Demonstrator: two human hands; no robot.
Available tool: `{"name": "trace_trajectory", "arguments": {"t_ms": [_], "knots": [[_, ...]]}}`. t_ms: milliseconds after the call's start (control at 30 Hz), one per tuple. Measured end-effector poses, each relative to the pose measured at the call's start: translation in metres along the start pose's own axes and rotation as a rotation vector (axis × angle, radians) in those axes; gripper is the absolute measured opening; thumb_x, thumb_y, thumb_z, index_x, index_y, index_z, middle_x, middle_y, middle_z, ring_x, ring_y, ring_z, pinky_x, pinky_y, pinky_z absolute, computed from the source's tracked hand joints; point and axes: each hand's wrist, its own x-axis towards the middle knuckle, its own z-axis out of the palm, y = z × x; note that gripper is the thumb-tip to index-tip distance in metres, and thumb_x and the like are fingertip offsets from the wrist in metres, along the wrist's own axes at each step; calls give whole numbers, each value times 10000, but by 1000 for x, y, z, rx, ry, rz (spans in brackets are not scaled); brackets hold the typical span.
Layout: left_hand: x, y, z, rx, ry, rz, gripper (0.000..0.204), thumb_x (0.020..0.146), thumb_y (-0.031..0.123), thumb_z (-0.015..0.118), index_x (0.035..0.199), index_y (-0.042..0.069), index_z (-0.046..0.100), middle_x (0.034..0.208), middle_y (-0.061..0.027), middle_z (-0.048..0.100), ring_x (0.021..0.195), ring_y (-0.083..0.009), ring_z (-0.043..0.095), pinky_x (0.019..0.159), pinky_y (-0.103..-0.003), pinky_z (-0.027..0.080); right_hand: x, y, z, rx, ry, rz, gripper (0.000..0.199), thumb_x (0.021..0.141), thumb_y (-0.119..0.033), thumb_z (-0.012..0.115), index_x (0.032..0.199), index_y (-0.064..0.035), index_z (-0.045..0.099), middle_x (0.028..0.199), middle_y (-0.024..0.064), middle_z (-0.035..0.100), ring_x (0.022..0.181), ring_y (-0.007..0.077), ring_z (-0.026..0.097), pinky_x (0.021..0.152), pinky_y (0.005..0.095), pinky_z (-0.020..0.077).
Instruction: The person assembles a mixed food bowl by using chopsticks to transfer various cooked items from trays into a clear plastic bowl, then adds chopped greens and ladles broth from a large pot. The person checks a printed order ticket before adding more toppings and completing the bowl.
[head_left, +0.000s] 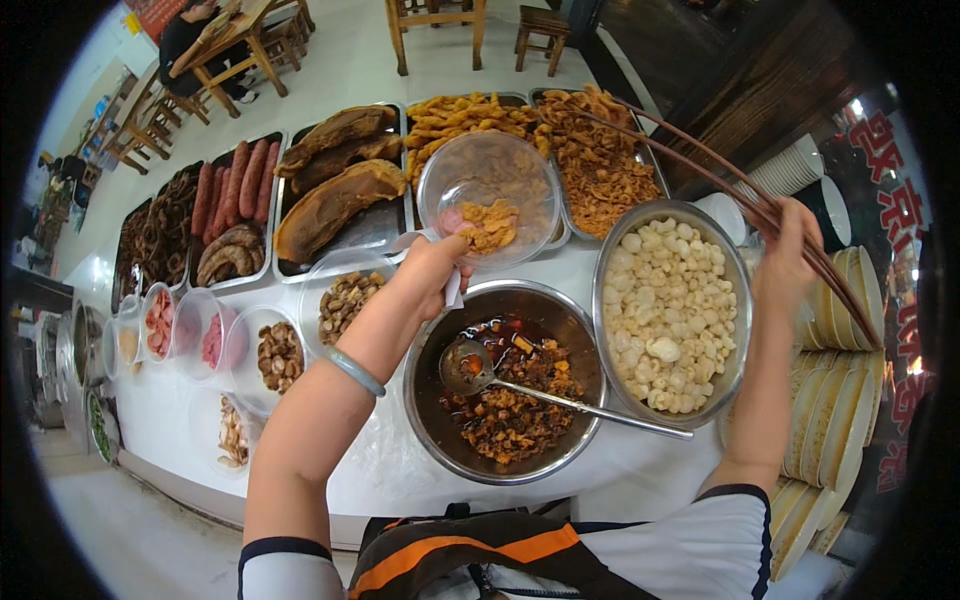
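Observation:
My left hand [432,268] grips the near rim of a clear plastic bowl [490,175] lined with a thin bag, held above the counter; a small heap of fried pieces [487,226] lies in it. My right hand [790,262] holds a pair of long dark chopsticks [700,165] that reach back over the tray of fried shreds [600,165]. Below the bowl stands a steel bowl of dark saucy meat [515,400] with a metal ladle [480,372] resting in it.
A steel bowl of pale round pieces [665,315] stands right of the sauce bowl. Trays of sausages [235,190], large browned meat slabs [335,185] and fried sticks [460,120] line the back. Small bowls [275,350] sit at left. Stacked plates [830,420] are at right; wooden tables and stools stand beyond.

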Motion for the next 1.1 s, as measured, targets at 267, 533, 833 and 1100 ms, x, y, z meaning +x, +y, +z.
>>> {"name": "trace_trajectory", "arguments": {"t_ms": [267, 533, 833, 1100], "knots": [[-50, 3, -18, 3, -102, 29, 197, 806, 63, 537, 988, -6, 505, 711, -86, 564, 541, -156, 520, 477, -288, 439, -46, -63, 12, 119, -554, -90, 199, 950, -146, 495, 1044, 19, 555, 1040, 183, 603, 953, 241, 602, 864, 366, 490], [-131, -4, -64, -13, -100, 82, 705, 797, 41, 503, 1439, -8, 217, 838, -141, 610, 616, -148, 520, 526, -275, 436, -63, -107, 6, 182, -613, -27, 258, 955, -221, 491, 1070, 6, 536, 1053, 210, 607, 921, 229, 610, 831, 341, 487], [-188, -31, -117, -29, -80, 136, 787, 793, 27, 465, 1462, -38, 55, 834, -143, 619, 593, -148, 501, 553, -273, 429, -113, -146, 54, 90, -842, 62, 135, 910, -85, 503, 986, 8, 564, 986, 181, 614, 866, 226, 598, 818, 350, 488], [-224, -51, -174, -97, -43, 113, 810, 791, 33, 478, 1460, -39, 29, 832, -134, 623, 588, -146, 497, 548, -270, 416, -149, -198, 96, 176, -903, -37, 147, 884, -98, 509, 965, -5, 589, 959, 190, 628, 869, 210, 606, 777, 334, 499]]}}
